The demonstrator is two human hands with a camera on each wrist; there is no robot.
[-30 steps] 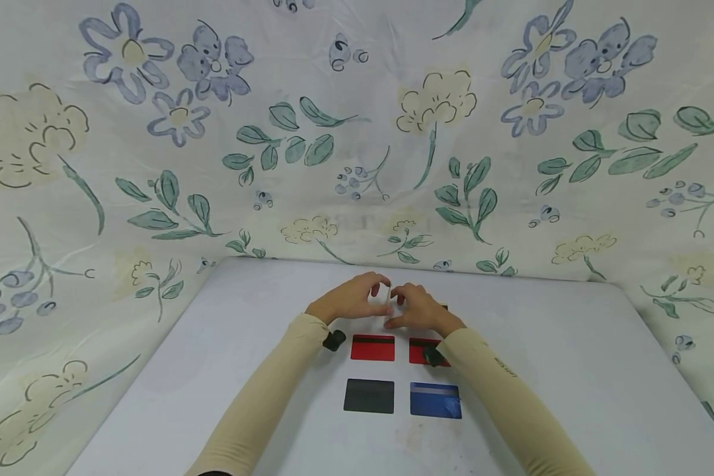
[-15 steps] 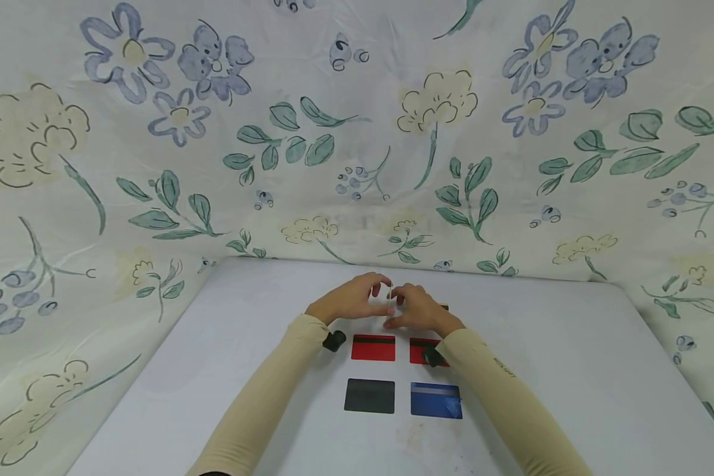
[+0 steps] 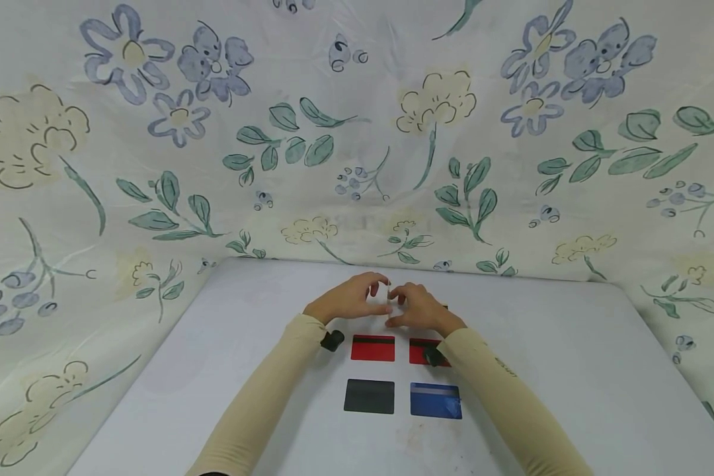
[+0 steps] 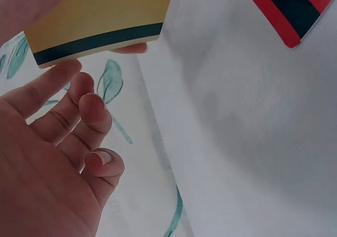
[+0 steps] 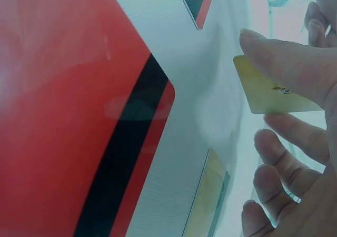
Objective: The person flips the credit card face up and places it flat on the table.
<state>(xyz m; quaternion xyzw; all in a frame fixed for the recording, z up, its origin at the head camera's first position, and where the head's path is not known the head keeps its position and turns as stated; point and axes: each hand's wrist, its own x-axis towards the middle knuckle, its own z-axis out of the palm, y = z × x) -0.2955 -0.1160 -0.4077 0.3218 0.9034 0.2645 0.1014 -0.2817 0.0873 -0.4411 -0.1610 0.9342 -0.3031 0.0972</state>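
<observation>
Between my two hands a gold card (image 3: 389, 294) stands edge-on above the table in the head view. In the left wrist view the card (image 4: 105, 16) shows a dark stripe along its lower edge. My left hand (image 3: 344, 299) pinches it between thumb and index finger, the other fingers loosely bent. From the other side my right hand (image 3: 419, 309) pinches the same card, thumb and index at its edges. The right wrist view shows the card's (image 5: 255, 92) other face, plain gold with small dark script, partly covered by the right thumb.
On the white table (image 3: 226, 370) lie a red card (image 3: 372, 348), a second red card (image 3: 418, 353) partly under the right wrist, a black card (image 3: 369, 396) and a blue card (image 3: 436, 400). Another gold card (image 5: 202, 200) lies near the right hand. A floral cloth (image 3: 357, 198) hangs behind.
</observation>
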